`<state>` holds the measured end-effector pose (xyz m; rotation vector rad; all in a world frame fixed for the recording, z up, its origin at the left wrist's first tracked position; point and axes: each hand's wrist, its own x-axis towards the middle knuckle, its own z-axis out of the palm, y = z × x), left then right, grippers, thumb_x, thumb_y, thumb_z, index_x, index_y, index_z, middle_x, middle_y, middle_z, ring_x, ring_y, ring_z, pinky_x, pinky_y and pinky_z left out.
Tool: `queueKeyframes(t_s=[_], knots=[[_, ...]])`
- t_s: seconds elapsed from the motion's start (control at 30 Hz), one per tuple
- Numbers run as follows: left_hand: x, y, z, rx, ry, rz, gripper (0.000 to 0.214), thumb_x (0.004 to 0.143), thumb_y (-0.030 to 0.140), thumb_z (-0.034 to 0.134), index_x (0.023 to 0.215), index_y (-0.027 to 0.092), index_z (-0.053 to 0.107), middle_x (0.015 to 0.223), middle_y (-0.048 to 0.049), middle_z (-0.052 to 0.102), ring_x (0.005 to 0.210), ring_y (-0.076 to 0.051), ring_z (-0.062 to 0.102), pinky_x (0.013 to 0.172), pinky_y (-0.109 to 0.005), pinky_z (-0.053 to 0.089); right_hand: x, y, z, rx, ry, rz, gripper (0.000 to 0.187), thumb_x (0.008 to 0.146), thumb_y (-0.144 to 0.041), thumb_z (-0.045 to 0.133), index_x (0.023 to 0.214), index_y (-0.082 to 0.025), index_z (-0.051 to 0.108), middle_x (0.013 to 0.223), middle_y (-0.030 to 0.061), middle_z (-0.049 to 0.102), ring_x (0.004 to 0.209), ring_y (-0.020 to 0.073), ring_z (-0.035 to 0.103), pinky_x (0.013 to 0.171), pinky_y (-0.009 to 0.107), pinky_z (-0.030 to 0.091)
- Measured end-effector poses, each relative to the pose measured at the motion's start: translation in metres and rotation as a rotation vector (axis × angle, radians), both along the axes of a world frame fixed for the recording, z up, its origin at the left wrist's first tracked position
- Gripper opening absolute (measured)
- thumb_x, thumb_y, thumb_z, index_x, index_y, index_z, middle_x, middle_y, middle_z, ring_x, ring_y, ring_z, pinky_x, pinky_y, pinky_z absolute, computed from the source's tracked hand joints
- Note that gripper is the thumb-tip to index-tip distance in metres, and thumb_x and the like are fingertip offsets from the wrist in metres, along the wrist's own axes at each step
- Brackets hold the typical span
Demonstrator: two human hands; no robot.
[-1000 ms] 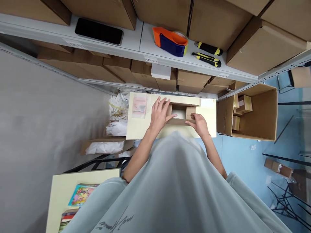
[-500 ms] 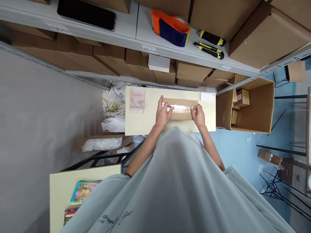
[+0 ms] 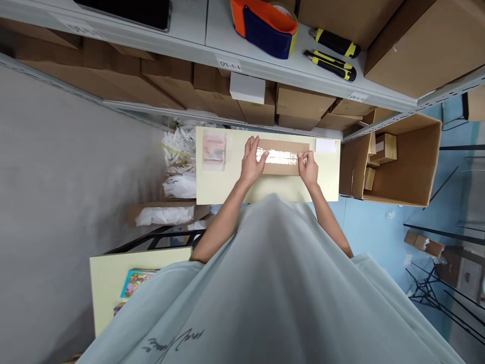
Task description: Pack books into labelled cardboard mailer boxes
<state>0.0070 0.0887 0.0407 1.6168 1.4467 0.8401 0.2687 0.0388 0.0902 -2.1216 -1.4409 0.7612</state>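
Note:
A flat brown cardboard box (image 3: 280, 171) lies on a pale yellow table (image 3: 227, 189). Shiny clear tape (image 3: 280, 157) runs lengthwise along its top. My left hand (image 3: 251, 163) grips the box's left end, fingers at the far corner and thumb on the tape. At the opposite end, my right hand (image 3: 308, 169) has its thumb and fingertips closed on the box's edge, by the end of the tape. The underside of the box is hidden.
A clear packet (image 3: 214, 150) and a white card (image 3: 326, 145) lie on the table. Above are a shelf with an orange-and-blue tape dispenser (image 3: 265, 30), box cutters (image 3: 331, 63) and a phone (image 3: 132, 11). A large open carton (image 3: 413, 167) stands at the right.
My left fingers have left the tape and stretched to the box's far left corner, the thumb staying on top. The box sits slightly farther from me. The whole view has shifted a little.

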Motion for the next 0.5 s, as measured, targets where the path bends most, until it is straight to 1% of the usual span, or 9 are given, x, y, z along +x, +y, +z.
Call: queueKeyframes(t_s=[0.07,0.13,0.2,0.23,0.3,0.37,0.43,0.5], knots=[[-0.006,-0.019,0.002,-0.006,0.016,-0.019,0.100,0.106,0.092,0.046,0.178,0.022,0.049,0.188,-0.0217,0.040,0.180,-0.039,0.032,0.147,-0.057,0.032,-0.007,-0.025,-0.003,-0.029,0.015,-0.006,0.032,0.117,-0.062,0.042,0.107,-0.031,0.044,0.101,0.0022,0.071,0.082,0.0257,0.070,0.085,0.035,0.049],[-0.008,-0.038,0.003,-0.011,0.026,-0.030,0.094,0.108,0.089,0.047,0.178,0.025,0.050,0.188,-0.0197,0.040,0.181,-0.037,0.032,0.147,-0.056,0.033,-0.013,-0.049,-0.008,-0.074,0.041,-0.033,0.032,0.116,-0.062,0.041,0.106,-0.032,0.042,0.099,0.0024,0.071,0.082,0.0267,0.071,0.083,0.036,0.049],[-0.004,-0.049,0.002,-0.009,0.032,-0.042,0.089,0.110,0.085,0.049,0.177,0.027,0.051,0.190,-0.0175,0.039,0.181,-0.035,0.032,0.147,-0.055,0.033,-0.014,-0.064,-0.015,-0.103,0.068,-0.080,0.031,0.115,-0.061,0.039,0.105,-0.032,0.040,0.099,0.0025,0.071,0.082,0.0272,0.070,0.082,0.035,0.048],[-0.001,-0.050,0.001,-0.007,0.035,-0.048,0.088,0.111,0.084,0.049,0.177,0.026,0.052,0.190,-0.0172,0.039,0.181,-0.035,0.033,0.147,-0.054,0.033,-0.013,-0.067,-0.018,-0.110,0.080,-0.103,0.030,0.114,-0.061,0.039,0.104,-0.032,0.039,0.099,0.0025,0.071,0.083,0.0274,0.070,0.082,0.035,0.048],[0.009,-0.044,-0.002,-0.008,0.039,-0.051,0.086,0.111,0.083,0.048,0.175,0.025,0.055,0.189,-0.0178,0.040,0.180,-0.035,0.035,0.147,-0.054,0.034,-0.007,-0.064,-0.023,-0.120,0.101,-0.127,0.030,0.114,-0.060,0.041,0.102,-0.033,0.038,0.096,0.0021,0.070,0.084,0.0279,0.070,0.081,0.035,0.048],[0.019,-0.032,-0.004,-0.017,0.044,-0.042,0.086,0.111,0.083,0.049,0.172,0.024,0.058,0.188,-0.0187,0.042,0.179,-0.035,0.037,0.146,-0.054,0.035,0.001,-0.052,-0.024,-0.135,0.113,-0.127,0.029,0.114,-0.059,0.042,0.101,-0.033,0.038,0.092,0.0014,0.069,0.084,0.0284,0.070,0.080,0.035,0.048],[0.024,-0.021,-0.003,-0.027,0.046,-0.025,0.086,0.110,0.083,0.051,0.171,0.024,0.059,0.187,-0.0187,0.044,0.178,-0.036,0.038,0.146,-0.054,0.036,0.009,-0.041,-0.020,-0.136,0.110,-0.120,0.030,0.114,-0.059,0.042,0.100,-0.033,0.039,0.088,0.0005,0.067,0.081,0.0281,0.068,0.079,0.035,0.047],[0.025,-0.017,0.003,-0.022,0.037,-0.001,0.086,0.110,0.084,0.050,0.172,0.025,0.058,0.186,-0.0182,0.045,0.178,-0.035,0.038,0.147,-0.054,0.035,0.013,-0.033,-0.012,-0.092,0.089,-0.109,0.031,0.116,-0.061,0.040,0.103,-0.032,0.042,0.085,-0.0005,0.066,0.077,0.0268,0.066,0.079,0.035,0.047]])
